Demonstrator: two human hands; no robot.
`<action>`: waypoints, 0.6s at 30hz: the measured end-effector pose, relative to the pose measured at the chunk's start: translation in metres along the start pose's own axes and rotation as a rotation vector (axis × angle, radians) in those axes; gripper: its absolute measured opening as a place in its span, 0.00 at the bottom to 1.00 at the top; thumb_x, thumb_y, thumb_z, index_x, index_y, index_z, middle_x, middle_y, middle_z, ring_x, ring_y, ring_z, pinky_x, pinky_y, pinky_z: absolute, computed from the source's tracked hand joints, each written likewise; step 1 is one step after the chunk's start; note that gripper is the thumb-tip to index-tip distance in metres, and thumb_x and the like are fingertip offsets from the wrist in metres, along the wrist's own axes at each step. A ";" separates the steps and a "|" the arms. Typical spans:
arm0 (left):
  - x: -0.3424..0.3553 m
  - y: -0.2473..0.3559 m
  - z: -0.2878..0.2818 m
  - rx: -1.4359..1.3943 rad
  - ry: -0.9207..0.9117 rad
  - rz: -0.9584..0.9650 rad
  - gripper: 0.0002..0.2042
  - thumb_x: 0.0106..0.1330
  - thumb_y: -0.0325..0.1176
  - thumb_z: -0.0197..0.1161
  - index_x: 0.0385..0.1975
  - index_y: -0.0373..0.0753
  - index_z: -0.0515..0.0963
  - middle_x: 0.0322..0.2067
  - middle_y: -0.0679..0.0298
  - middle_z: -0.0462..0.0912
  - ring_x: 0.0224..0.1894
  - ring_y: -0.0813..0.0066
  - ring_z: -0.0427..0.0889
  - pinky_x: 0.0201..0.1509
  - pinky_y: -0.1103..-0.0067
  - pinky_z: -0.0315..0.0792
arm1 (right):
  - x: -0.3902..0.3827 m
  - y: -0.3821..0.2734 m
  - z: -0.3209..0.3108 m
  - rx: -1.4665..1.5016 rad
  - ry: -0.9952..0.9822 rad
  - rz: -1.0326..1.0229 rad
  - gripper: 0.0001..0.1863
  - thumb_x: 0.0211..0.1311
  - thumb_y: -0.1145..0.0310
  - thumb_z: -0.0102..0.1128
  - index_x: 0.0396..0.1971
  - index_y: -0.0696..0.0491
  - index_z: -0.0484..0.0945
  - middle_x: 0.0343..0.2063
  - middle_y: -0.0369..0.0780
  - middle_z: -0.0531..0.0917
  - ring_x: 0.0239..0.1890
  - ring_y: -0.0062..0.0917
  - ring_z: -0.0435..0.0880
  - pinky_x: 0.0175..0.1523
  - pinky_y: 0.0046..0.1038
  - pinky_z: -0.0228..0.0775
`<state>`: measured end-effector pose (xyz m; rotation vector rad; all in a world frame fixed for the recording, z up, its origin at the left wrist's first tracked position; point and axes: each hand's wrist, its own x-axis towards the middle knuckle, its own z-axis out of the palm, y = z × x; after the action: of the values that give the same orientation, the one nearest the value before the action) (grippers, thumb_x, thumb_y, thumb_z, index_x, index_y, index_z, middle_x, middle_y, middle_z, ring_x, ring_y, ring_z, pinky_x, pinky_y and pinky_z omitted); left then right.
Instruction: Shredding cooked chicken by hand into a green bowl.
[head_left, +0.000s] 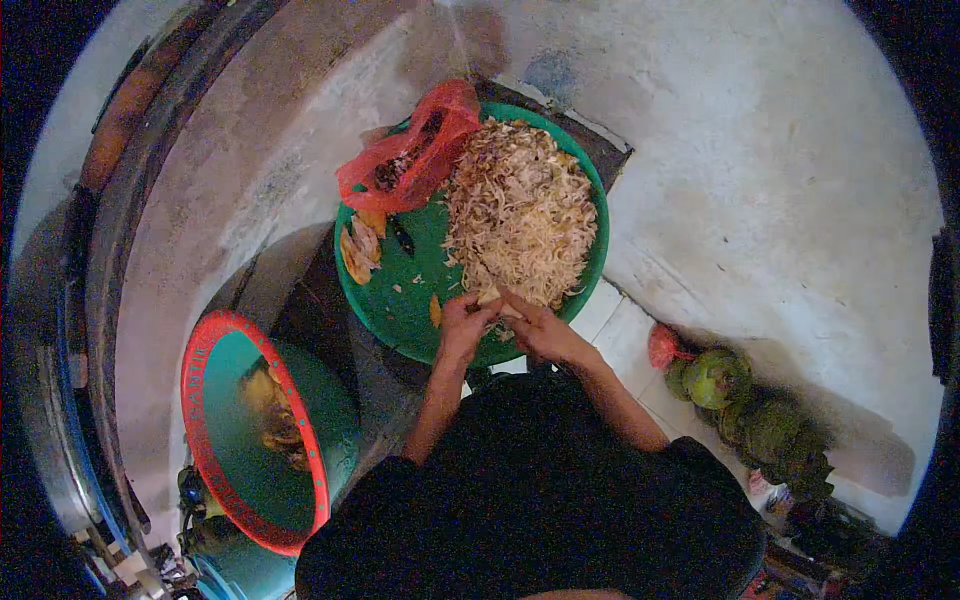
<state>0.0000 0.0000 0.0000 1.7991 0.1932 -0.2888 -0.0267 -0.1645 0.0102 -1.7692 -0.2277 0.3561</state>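
Both hands meet at the near edge of a round green tray (385, 305), their fingertips close together. Between them is a small pale piece (489, 296), pinched by my left hand (466, 326) and my right hand (540, 329); its kind is too small to make out. Just beyond my fingers rises a big heap of pale, brownish shreds (525, 215), filling the tray's right side. On the left lie several yellow-brown pieces (360, 248) beside a small dark object (402, 238). A red see-through bag (425, 150) with dark bits inside rests on the far left rim.
To my left stands a teal basin with a red rim (190, 400), holding yellow-brown scraps (275, 410). Several green round fruits (718, 378) and a small red bundle (662, 346) sit along the wall at the right. A pale wall (760, 170) runs behind the tray.
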 end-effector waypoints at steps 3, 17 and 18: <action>-0.003 0.004 0.001 -0.212 -0.006 -0.054 0.03 0.53 0.27 0.61 0.24 0.34 0.77 0.18 0.69 0.75 0.21 0.82 0.72 0.25 0.82 0.65 | -0.007 -0.034 -0.019 0.168 -0.204 0.336 0.25 0.65 0.65 0.42 0.63 0.46 0.56 0.14 0.31 0.67 0.13 0.16 0.63 0.17 0.19 0.58; -0.003 0.016 0.008 0.175 0.017 0.075 0.06 0.58 0.27 0.55 0.30 0.32 0.76 0.22 0.67 0.77 0.22 0.81 0.73 0.25 0.82 0.68 | 0.002 0.000 -0.032 0.069 0.064 0.210 0.20 0.64 0.62 0.46 0.53 0.53 0.68 0.20 0.34 0.73 0.19 0.16 0.67 0.25 0.20 0.62; -0.005 0.022 0.008 0.175 0.017 0.078 0.06 0.58 0.27 0.55 0.30 0.32 0.76 0.22 0.67 0.77 0.22 0.81 0.73 0.25 0.82 0.68 | -0.002 -0.004 -0.033 0.140 -0.097 0.251 0.19 0.64 0.63 0.46 0.52 0.53 0.69 0.21 0.34 0.74 0.20 0.17 0.68 0.26 0.21 0.63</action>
<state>0.0004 -0.0129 0.0203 1.9777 0.1121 -0.2413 -0.0162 -0.1946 0.0206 -1.6465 -0.0471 0.6241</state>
